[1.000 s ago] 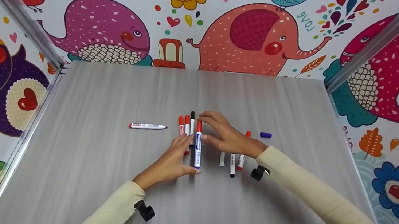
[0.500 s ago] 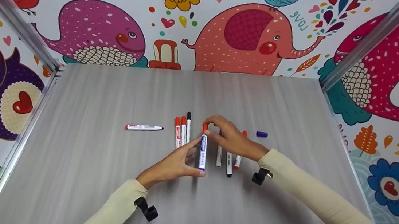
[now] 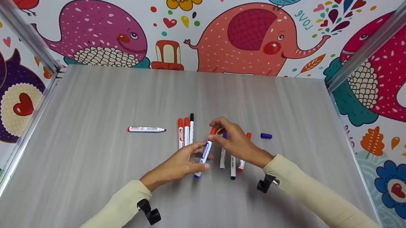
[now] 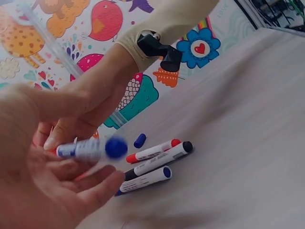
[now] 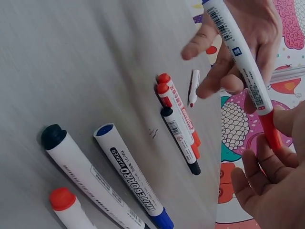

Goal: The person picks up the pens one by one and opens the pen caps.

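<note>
Right hand point(image 3: 237, 141): my thumb and fingertips pinch the red plastic cap point(image 3: 213, 131) of a white cylindrical marker with blue lettering and a blue end point(image 3: 205, 153). Left hand point(image 3: 177, 165): fingers loosely parted beside its barrel; contact cannot be determined. Just beyond my left fingers, two red-capped white markers point(image 3: 180, 132) and one black-capped white marker point(image 3: 191, 126); well left of them, an uncapped white marker point(image 3: 146, 130). Right of my right fingers, a loose blue plastic cap point(image 3: 266, 136).

I'd tag it a lab-style booth, exact kind unclear: grey table point(image 3: 72, 153), metal posts point(image 3: 375, 45) at far left and right, cartoon panels point(image 3: 245, 58), cables point(image 4: 279, 16) beyond.
</note>
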Tool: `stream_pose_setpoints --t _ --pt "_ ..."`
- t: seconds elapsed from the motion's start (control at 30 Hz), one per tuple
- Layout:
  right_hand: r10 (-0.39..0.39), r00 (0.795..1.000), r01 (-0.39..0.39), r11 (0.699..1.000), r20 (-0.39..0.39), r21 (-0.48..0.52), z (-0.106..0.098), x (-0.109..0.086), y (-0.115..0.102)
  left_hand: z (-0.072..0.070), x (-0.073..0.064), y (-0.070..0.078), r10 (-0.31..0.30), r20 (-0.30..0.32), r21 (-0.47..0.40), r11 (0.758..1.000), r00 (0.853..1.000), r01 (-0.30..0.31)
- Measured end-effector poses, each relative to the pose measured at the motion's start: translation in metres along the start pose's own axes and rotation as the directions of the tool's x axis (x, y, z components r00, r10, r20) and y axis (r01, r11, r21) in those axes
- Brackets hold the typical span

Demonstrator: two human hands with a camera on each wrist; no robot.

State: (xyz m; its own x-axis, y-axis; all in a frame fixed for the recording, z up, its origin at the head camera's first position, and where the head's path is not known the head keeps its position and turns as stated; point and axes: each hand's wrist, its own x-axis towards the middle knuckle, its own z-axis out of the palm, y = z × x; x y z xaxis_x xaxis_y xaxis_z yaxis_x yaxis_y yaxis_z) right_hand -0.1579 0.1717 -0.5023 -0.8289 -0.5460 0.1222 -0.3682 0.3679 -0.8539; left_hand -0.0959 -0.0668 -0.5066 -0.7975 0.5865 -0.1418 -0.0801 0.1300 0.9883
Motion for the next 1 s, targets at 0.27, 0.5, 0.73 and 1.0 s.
stream_pose_setpoints --t 0.27,0.5,0.73,1.0 --pt "-0.033 0.999 0.031 0.993 -0.016 -0.117 0.005 -0.008 -0.002 -0.002 0.014 0.007 0.019 -0.164 0.307 0.951 0.986 0.032" --pt "-0.048 0.998 0.042 0.981 -0.027 -0.189 0.007 -0.016 -0.003 -0.005 0.020 0.013 0.064 -0.142 0.445 0.896 0.988 0.006" --pt "-0.041 0.999 0.033 0.976 -0.031 -0.215 0.003 -0.021 -0.003 -0.005 0.024 0.018 0.141 -0.085 0.610 0.790 0.986 -0.060" --pt "-0.036 0.999 0.029 0.971 -0.024 -0.238 0.003 -0.026 0.000 -0.002 0.024 0.018 0.191 -0.061 0.742 0.665 0.980 -0.083"
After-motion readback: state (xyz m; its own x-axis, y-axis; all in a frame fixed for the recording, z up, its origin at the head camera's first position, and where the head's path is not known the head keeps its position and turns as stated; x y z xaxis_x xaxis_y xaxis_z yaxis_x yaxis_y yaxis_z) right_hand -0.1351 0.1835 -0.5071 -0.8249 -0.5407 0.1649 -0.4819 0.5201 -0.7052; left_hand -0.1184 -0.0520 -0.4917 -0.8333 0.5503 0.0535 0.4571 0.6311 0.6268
